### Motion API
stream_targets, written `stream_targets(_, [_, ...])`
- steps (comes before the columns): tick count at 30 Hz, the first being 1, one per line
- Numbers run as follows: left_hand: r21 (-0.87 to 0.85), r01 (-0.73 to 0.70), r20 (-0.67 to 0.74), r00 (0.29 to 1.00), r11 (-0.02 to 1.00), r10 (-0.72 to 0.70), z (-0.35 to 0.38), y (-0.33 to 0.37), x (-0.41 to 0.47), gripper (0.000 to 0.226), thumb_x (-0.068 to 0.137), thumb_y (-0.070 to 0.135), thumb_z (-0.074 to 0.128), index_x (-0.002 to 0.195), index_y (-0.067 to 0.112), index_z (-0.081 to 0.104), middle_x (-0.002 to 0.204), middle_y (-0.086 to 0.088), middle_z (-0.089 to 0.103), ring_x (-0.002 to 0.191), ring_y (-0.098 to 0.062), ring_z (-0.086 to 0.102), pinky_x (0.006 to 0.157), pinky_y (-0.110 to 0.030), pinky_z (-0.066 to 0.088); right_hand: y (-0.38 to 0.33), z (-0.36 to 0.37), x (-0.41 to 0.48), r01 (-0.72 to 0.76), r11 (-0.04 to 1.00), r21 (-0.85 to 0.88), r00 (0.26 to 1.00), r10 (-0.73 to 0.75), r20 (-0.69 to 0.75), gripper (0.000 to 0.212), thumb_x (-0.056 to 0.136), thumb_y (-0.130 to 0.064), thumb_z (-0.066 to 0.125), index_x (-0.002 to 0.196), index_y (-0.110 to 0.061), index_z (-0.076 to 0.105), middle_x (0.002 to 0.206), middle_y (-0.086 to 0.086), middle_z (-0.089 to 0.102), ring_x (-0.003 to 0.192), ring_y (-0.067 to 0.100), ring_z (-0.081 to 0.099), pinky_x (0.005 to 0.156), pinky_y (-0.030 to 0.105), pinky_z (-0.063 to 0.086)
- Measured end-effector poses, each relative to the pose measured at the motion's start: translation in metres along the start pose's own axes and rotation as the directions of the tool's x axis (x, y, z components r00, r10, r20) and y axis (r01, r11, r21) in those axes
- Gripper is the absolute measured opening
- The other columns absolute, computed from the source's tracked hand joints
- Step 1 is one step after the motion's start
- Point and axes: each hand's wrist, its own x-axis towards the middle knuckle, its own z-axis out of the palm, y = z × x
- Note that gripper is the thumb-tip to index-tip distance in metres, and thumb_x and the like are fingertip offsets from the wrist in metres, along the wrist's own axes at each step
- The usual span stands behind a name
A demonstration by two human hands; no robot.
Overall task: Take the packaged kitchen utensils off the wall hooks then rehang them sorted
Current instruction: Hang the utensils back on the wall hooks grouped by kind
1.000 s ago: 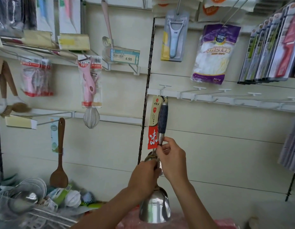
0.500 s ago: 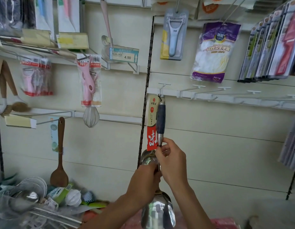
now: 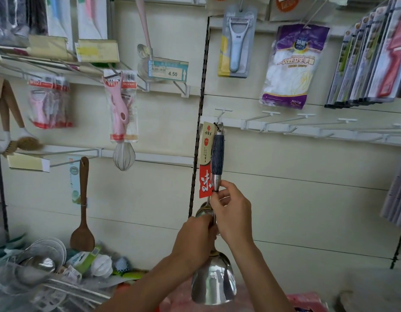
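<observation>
A steel spatula [image 3: 214,282] with a dark blue handle and a red and cream tag [image 3: 205,161] hangs by its top loop on the leftmost white hook [image 3: 221,114] of the lower rail. My right hand [image 3: 232,213] pinches its steel shaft just under the blue grip. My left hand [image 3: 196,238] is curled round the neck lower down, above the shiny blade. A second steel spoon bowl [image 3: 200,212] shows behind my hands.
Bare white hooks [image 3: 270,113] run rightward along the rail. Above hang a blue peeler pack [image 3: 236,41] and a purple glove bag [image 3: 291,66]. Left are a pink peeler pack [image 3: 119,106], a whisk [image 3: 123,156] and a wooden spatula [image 3: 82,212]. A heap of utensils [image 3: 44,266] lies at the lower left.
The spatula's handle has settled slightly higher against the hook and both hands have shifted a little with it. The grip of both hands is unchanged.
</observation>
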Motion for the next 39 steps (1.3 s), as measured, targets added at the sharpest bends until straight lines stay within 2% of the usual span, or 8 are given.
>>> stream_targets(6, [0.005,0.007,0.017,1.000,1.000,-0.007,0.000,-0.001,0.006,0.022,0.102,0.022,0.045,0.087,0.015,0.060,0.084,-0.001,0.071,0.065,-0.010,0.060,0.060,-0.014,0.042,0.004,0.001,0.005,0.002,1.000,-0.001,1.000,-0.002,-0.003,0.036,0.094,-0.035,0.067,0.128,-0.025,0.061,0.097,-0.011,0.070,0.082,0.006,0.067,0.077,0.031,0.060])
stream_targets(11, [-0.048,0.046,0.065,0.997,0.998,-0.043,0.001,-0.002,0.012,0.032,0.087,0.033,0.038,0.081,0.013,0.062,0.076,-0.001,0.070,0.065,-0.017,0.065,0.068,-0.039,0.055,0.010,0.004,0.014,-0.024,0.999,0.024,1.000,0.024,0.005,0.032,0.095,-0.029,0.066,0.126,-0.022,0.063,0.096,-0.007,0.071,0.079,0.005,0.066,0.070,0.021,0.055])
stream_targets(13, [-0.047,0.056,0.075,0.996,0.997,-0.052,0.002,-0.004,0.017,0.024,0.090,0.025,0.043,0.079,0.013,0.061,0.076,0.001,0.069,0.064,-0.014,0.063,0.066,-0.036,0.054,0.012,0.008,0.018,-0.033,0.999,0.018,0.999,0.033,0.008,0.033,0.095,-0.029,0.065,0.127,-0.021,0.062,0.098,-0.005,0.072,0.077,0.004,0.066,0.067,0.016,0.051])
stream_targets(16, [-0.007,0.056,0.082,0.995,0.998,-0.055,0.003,-0.007,0.028,0.024,0.096,0.014,0.047,0.075,0.019,0.058,0.070,0.012,0.060,0.057,-0.001,0.055,0.060,-0.016,0.042,0.014,0.014,0.026,-0.036,0.999,-0.005,0.999,0.036,0.009,0.033,0.096,-0.029,0.065,0.127,-0.020,0.062,0.099,-0.004,0.072,0.076,0.006,0.065,0.063,0.015,0.048])
stream_targets(22, [0.033,0.076,0.068,0.995,0.997,-0.078,0.014,-0.020,0.050,0.033,0.097,0.011,0.045,0.070,0.014,0.063,0.064,0.010,0.058,0.053,-0.002,0.050,0.057,-0.013,0.035,0.023,0.025,0.044,-0.039,0.999,-0.016,0.999,0.040,0.019,0.031,0.095,-0.032,0.065,0.124,-0.020,0.064,0.093,-0.007,0.070,0.077,0.009,0.066,0.068,0.029,0.057])
stream_targets(26, [0.086,0.104,0.042,0.993,0.991,-0.108,0.026,-0.031,0.066,0.028,0.101,0.017,0.043,0.083,0.008,0.063,0.082,-0.007,0.071,0.061,-0.013,0.054,0.065,-0.025,0.048,0.033,0.032,0.054,-0.029,0.999,-0.027,0.999,0.029,0.028,0.033,0.096,-0.033,0.064,0.126,-0.021,0.062,0.102,-0.003,0.072,0.084,0.013,0.067,0.074,0.030,0.057])
stream_targets(31, [0.139,0.142,0.038,0.988,0.980,-0.148,0.039,-0.040,0.086,0.023,0.102,0.018,0.044,0.094,0.008,0.063,0.094,-0.009,0.070,0.075,-0.020,0.061,0.078,-0.031,0.053,0.044,0.039,0.071,-0.025,0.999,-0.026,0.999,0.026,0.041,0.034,0.097,-0.032,0.063,0.129,-0.021,0.060,0.107,-0.002,0.072,0.086,0.012,0.067,0.075,0.028,0.057])
stream_targets(39, [0.170,0.220,0.024,0.974,0.961,-0.227,0.052,-0.058,0.117,0.023,0.102,0.017,0.044,0.095,0.007,0.064,0.092,-0.011,0.070,0.078,-0.026,0.065,0.081,-0.039,0.055,0.062,0.054,0.101,0.002,0.998,-0.059,0.998,0.002,0.066,0.032,0.097,-0.031,0.062,0.126,-0.016,0.060,0.113,0.000,0.072,0.095,0.016,0.069,0.082,0.031,0.057])
